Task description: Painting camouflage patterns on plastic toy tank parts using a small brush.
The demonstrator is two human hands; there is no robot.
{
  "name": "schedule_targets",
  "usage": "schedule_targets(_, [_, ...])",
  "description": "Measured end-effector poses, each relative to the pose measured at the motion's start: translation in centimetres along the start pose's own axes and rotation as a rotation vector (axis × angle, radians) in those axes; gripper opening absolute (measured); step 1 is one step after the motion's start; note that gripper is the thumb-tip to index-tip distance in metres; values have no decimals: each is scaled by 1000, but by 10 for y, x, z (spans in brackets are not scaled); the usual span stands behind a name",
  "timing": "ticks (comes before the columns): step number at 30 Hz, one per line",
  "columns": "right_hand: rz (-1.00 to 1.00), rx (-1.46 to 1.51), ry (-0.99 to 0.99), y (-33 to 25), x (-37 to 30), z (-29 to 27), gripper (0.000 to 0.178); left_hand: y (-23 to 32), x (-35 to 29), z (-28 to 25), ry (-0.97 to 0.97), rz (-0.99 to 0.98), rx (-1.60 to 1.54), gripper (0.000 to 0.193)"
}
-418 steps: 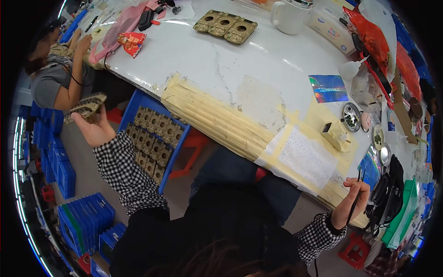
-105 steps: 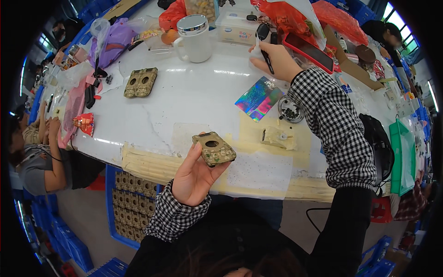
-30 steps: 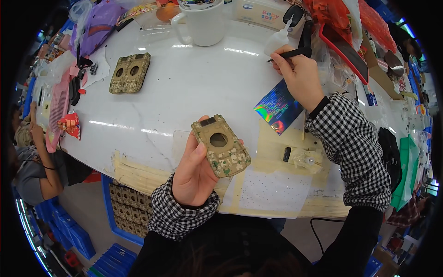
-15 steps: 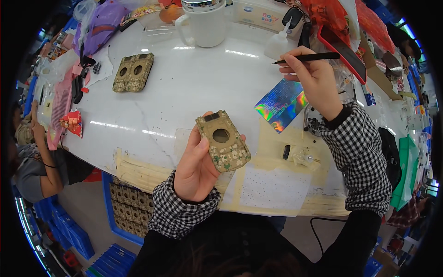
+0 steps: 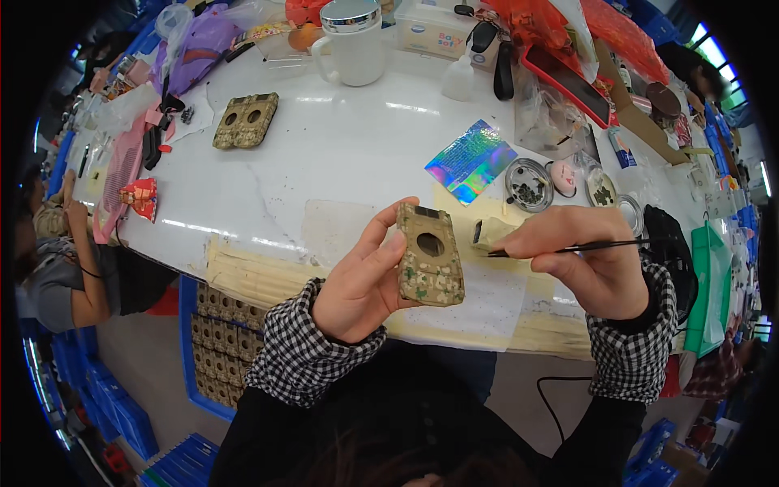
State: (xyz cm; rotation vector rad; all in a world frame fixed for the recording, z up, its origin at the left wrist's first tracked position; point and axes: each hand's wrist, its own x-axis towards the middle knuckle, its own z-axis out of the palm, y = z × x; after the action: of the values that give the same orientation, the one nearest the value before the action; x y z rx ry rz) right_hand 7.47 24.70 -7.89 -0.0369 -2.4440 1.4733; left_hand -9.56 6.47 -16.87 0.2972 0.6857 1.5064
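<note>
My left hand [image 5: 357, 284] is closed around a camouflage-patterned toy tank hull [image 5: 430, 256], tan with green and brown specks and a round hole near its middle. The hull is tilted up above the table's near edge. Close to its right side, my right hand [image 5: 588, 264] pinches slim black tweezers [image 5: 621, 243], their fine tip pointing left toward the hull, apart from it. Just behind that tip is a small yellowish wrapped piece [image 5: 491, 233], partly covered by my right fingers. Two more camouflage hulls [image 5: 246, 122] lie side by side at the far left.
A shiny holographic sheet [image 5: 471, 162] lies beyond my hands, beside a round dish of dark bits [image 5: 529, 185]. Farther back stand a white mug [image 5: 355, 57] and a squeeze bottle [image 5: 458, 79]. A blue crate of hulls [image 5: 191, 357] is below the table's left edge.
My right hand has come down and nearer with the tweezers, from above the holographic sheet to beside the hull. The left hand has carried the hull slightly right and turned it more upright.
</note>
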Motion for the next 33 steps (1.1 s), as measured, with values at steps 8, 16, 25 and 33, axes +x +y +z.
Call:
schedule_targets(8, [-4,49,-63,-12,-15,22,12,-23,-14,12,65,-64,51,50])
schedule_targets(16, [-24,46,-56,-6,-18,35,7,-26,-17,18,83,-65,80,50])
schedule_targets(25, [-39,-2,-38,-4,-19,41,8,-28,-17,14,92,-70,17,49])
schedule_targets(33, [-57,-65,-45,-5,-19,43,11,-28,-17,15,120,-54,26,48])
